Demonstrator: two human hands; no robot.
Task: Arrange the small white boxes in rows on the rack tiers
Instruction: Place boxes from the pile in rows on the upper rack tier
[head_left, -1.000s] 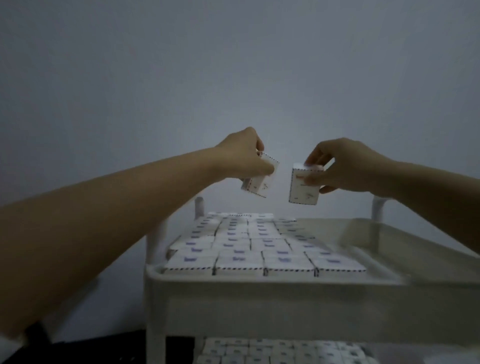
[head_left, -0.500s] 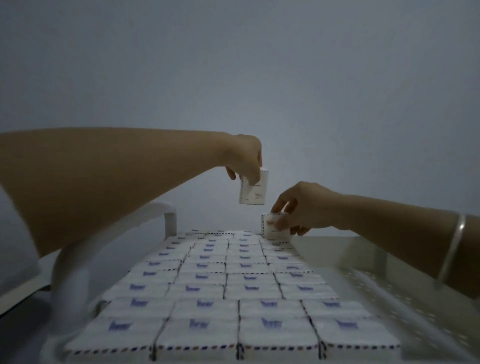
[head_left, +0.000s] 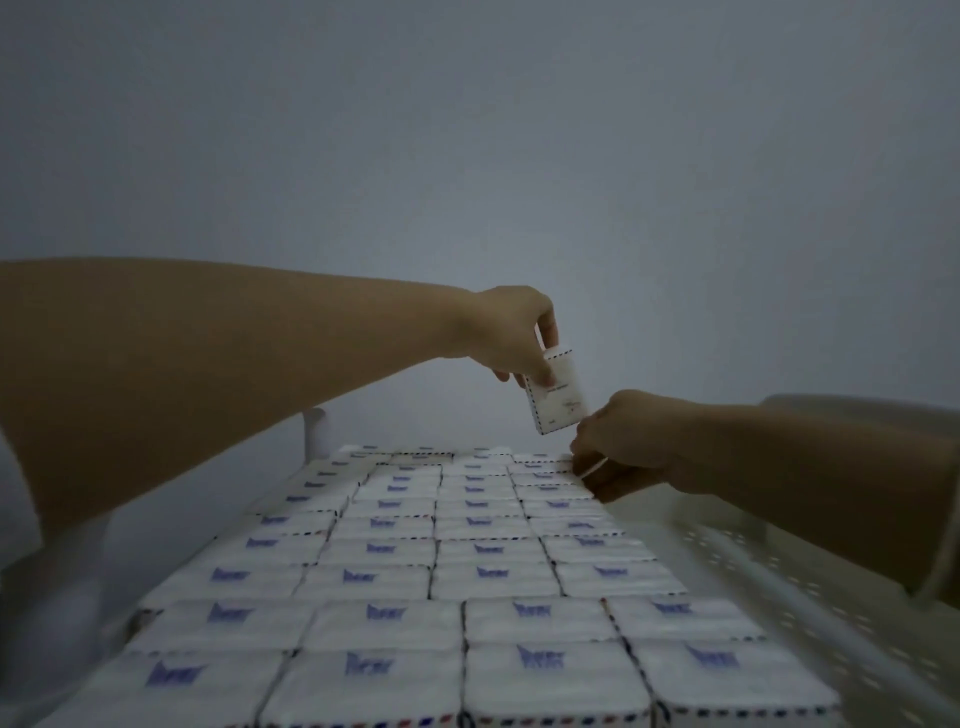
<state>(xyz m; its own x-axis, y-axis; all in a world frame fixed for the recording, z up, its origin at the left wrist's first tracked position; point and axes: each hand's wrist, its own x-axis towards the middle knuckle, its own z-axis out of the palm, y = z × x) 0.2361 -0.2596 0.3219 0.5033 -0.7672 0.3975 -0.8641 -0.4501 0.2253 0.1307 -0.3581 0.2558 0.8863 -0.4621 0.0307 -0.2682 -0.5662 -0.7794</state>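
A: What has the left hand (head_left: 511, 332) got?

B: It pinches a small white box (head_left: 558, 397) by its upper end, thumb on the near face. The box hangs tilted in the air, touching nothing below it.

A: And the right hand (head_left: 623, 447)?

B: It sits lower, just below and to the right of that held box. Its fingers are curled down at the far end of the right-hand column. A white sliver shows among the fingers. I cannot tell whether they grip a box or only touch one.

A: Where are the others?

B: The laid boxes (head_left: 384, 551) lie flat below both hands. They are packed edge to edge in four columns that run from the hands toward the camera, blue print up. They fill the top tier of the rack (head_left: 779, 561), whose perforated floor shows beneath the right forearm. A white post (head_left: 314, 431) stands under the left wrist, and behind both hands is a plain grey wall (head_left: 467, 156).
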